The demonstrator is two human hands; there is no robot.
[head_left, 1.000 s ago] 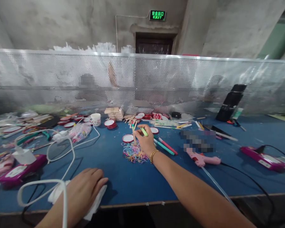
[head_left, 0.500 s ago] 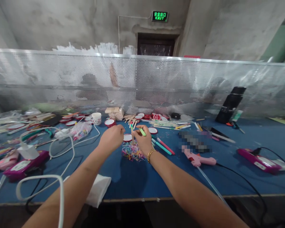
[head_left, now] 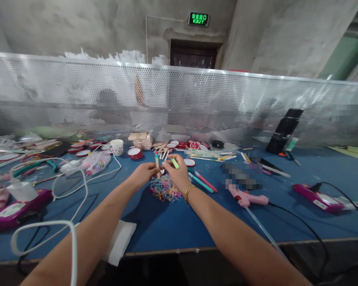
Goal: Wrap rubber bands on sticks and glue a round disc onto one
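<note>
Between the fingers of my left hand (head_left: 145, 173) stands a wooden craft stick (head_left: 157, 162), upright, with red and green-blue colour at its top end. My right hand (head_left: 180, 173) wears a gold bracelet and is closed round a light-green marker (head_left: 175, 163), which tilts up to the left. The right fingertips are close beside the stick; whether they touch it, I cannot tell. Just below both hands lies a tangled heap of multicoloured rubber bands (head_left: 166, 189). Teal markers (head_left: 201, 182) and a red marker (head_left: 206, 182) lie right of my right hand.
A pink glue gun (head_left: 247, 198) with a cord lies at the right, near a purple power strip (head_left: 318, 197). A white cable (head_left: 74, 214) loops across the left. Behind are stacked wooden sticks (head_left: 141, 141), a paper cup (head_left: 117, 147) and a perforated metal screen (head_left: 191, 103).
My left hand has turned and taken hold of the craft stick, which was at my right fingers before. The stick has shifted left. My right hand keeps the green marker.
</note>
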